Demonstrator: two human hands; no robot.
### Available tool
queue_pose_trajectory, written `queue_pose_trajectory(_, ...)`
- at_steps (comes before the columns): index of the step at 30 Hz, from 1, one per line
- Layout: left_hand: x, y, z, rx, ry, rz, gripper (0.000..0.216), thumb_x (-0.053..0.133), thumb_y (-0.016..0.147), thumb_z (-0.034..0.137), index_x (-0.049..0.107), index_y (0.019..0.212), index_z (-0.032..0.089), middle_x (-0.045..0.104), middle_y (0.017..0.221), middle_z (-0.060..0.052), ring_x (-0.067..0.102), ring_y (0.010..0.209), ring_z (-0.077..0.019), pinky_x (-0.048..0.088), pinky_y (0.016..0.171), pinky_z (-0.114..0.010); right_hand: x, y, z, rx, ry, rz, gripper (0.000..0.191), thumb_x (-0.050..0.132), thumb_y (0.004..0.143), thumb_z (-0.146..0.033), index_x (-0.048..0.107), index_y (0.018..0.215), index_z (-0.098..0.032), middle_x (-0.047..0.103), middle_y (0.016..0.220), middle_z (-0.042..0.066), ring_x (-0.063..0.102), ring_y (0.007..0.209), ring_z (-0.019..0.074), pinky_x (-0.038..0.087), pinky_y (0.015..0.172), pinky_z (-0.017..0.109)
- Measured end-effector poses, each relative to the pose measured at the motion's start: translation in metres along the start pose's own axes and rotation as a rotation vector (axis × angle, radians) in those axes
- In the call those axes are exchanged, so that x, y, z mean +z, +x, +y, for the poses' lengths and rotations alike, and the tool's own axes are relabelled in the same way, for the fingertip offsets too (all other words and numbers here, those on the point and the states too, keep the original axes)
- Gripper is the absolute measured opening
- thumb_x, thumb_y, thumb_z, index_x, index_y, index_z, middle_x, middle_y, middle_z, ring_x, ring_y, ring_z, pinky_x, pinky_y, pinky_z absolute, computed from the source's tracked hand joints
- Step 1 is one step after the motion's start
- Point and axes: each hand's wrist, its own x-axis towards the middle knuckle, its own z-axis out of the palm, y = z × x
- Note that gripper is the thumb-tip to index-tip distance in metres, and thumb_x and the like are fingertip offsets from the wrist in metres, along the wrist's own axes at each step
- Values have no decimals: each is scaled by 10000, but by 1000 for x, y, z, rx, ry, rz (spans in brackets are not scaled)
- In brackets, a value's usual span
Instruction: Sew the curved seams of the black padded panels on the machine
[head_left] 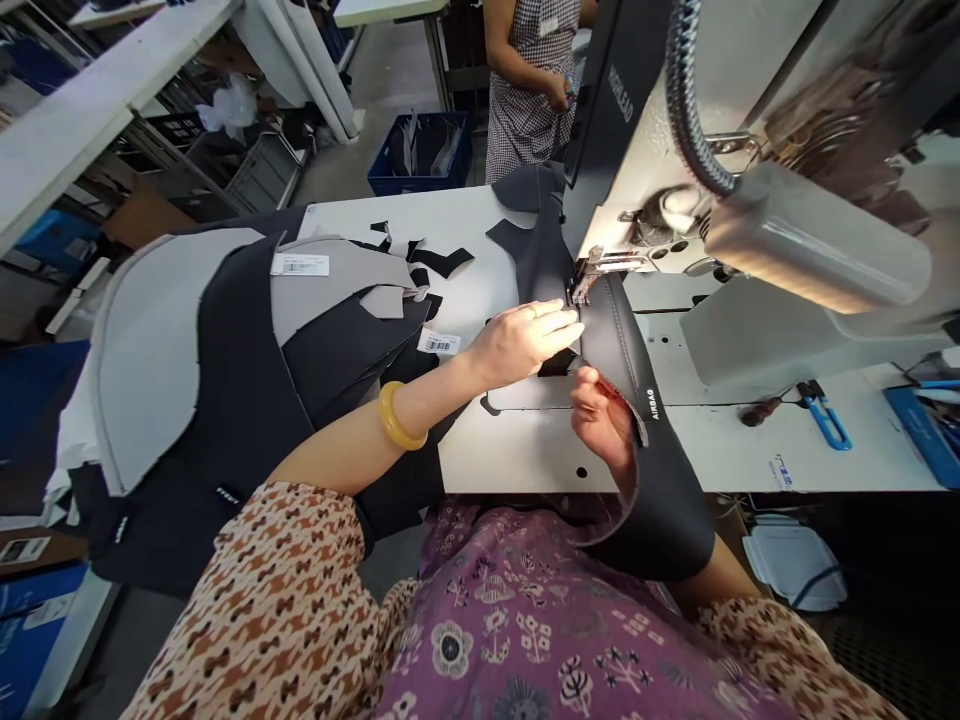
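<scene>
A black leather-like cover (660,490) marked AIRBAG lies under the presser foot (581,288) of a sewing machine (637,150) and curves down over the table's front edge. Just in front of the foot, my left hand (521,342) rests with its fingers stretched out on the black material. Its wrist wears a yellow bangle (401,415). Below and to the right, my right hand (602,415) pinches the cover's turned-up edge between thumb and fingers. My right forearm passes beneath the cover and is partly hidden by it.
Stacked black and grey cut pieces (247,330) with paper labels cover the table's left side, beside small black scraps (444,263). Blue thread snips (825,415) lie to the right. Behind are a blue crate (420,185) and a person in a checked apron (529,110).
</scene>
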Motion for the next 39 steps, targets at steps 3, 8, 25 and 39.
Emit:
queue_pose_trajectory(3,12,-3,-8,-10,-20,110,376,309,838,2,642,952,137,678,1022,-53,587,1087,-138,479,928,-263,-12,-19,-2,-26,383,-141,215,365,923,-154,554,1023,-161,512,615,-100,391,374,-55,246,337,16)
queue_pose_trajectory(8,14,0,-14,-71,-59,88,386,304,775,-55,628,856,137,671,997,-49,606,1052,-132,499,851,-229,-19,-43,-6,41,484,-131,238,387,933,-184,535,1112,-130,448,524,-99,355,323,-46,204,301,24)
queue_pose_trajectory(25,23,19,-46,-250,-206,-11,277,375,860,140,629,752,164,633,753,-25,591,674,-121,402,583,-229,-20,-32,-6,-45,271,73,226,338,915,-244,537,992,-168,200,547,-81,62,361,28,200,362,107)
queue_pose_trajectory(39,14,22,-46,-347,-182,-105,234,414,779,123,640,773,181,679,810,-31,630,748,-145,459,646,-227,-25,-23,-4,-90,286,-78,255,259,927,-215,489,981,-119,233,588,-75,163,398,4,233,422,105)
